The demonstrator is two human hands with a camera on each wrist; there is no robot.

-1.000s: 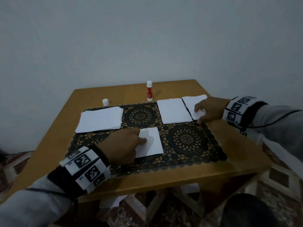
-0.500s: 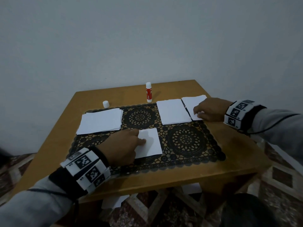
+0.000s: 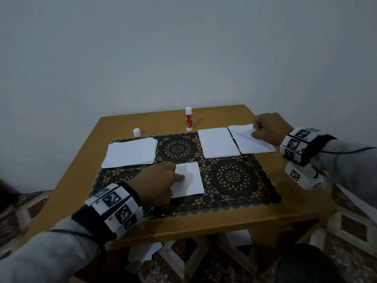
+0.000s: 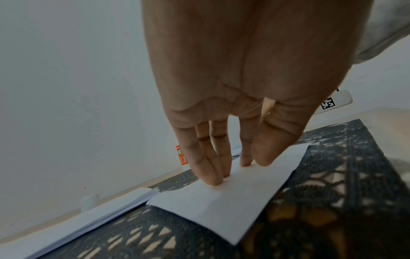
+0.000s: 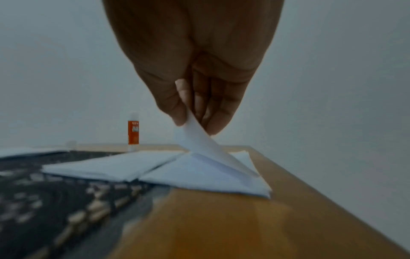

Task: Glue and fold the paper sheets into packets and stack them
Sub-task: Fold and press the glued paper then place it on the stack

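A folded white paper (image 3: 189, 179) (image 4: 226, 198) lies on the black lace mat (image 3: 230, 176), and my left hand (image 3: 157, 182) (image 4: 221, 163) presses it flat with straight fingers. At the far right my right hand (image 3: 265, 127) (image 5: 193, 121) pinches the corner of the top sheet (image 3: 246, 134) (image 5: 204, 149) of the right pile (image 3: 253, 142) (image 5: 199, 173) and peels it upward. A second pile (image 3: 218, 142) lies just left of it. A bigger stack of sheets (image 3: 130, 152) sits at the mat's left end. The red and white glue stick (image 3: 189, 119) (image 5: 133, 133) stands uncapped behind the mat.
The glue cap (image 3: 136, 132) stands on the wooden table (image 3: 204, 219) at the back left. A grey wall rises right behind the table. Loose white papers (image 3: 142, 252) lie on the patterned floor under the front edge.
My right hand has shifted toward the far edge of the right pile and lifted a corner of its top sheet. The left hand stays pressing on the folded paper.
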